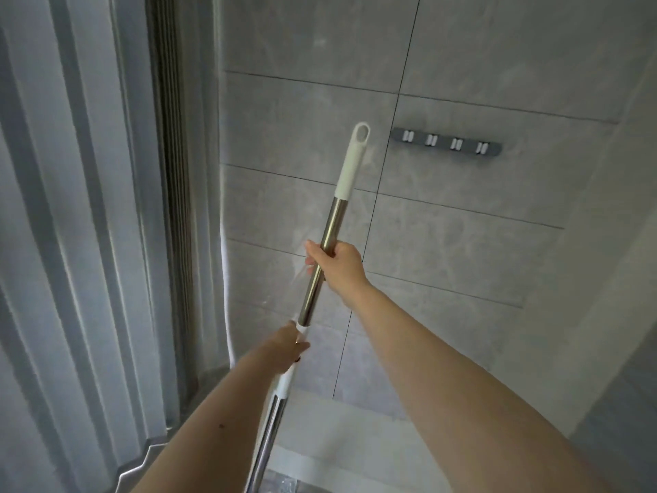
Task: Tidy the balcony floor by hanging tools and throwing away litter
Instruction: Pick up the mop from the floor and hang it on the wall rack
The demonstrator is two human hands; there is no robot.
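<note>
A long steel mop handle (334, 222) with a white plastic end cap and hanging hole (355, 154) stands nearly upright, tilted slightly right, in front of the tiled wall. My right hand (336, 263) grips the steel shaft at mid height. My left hand (289, 346) grips lower down, around the white plastic collar. A grey wall rack (447, 143) with several white clips is mounted on the wall, up and to the right of the handle's tip, apart from it. The tool's lower end is out of view.
Grey tiled wall (462, 243) fills the centre and right. A pale curtain (78, 225) and a sliding door frame (170, 172) stand at the left. A strip of floor (320, 464) shows at the bottom.
</note>
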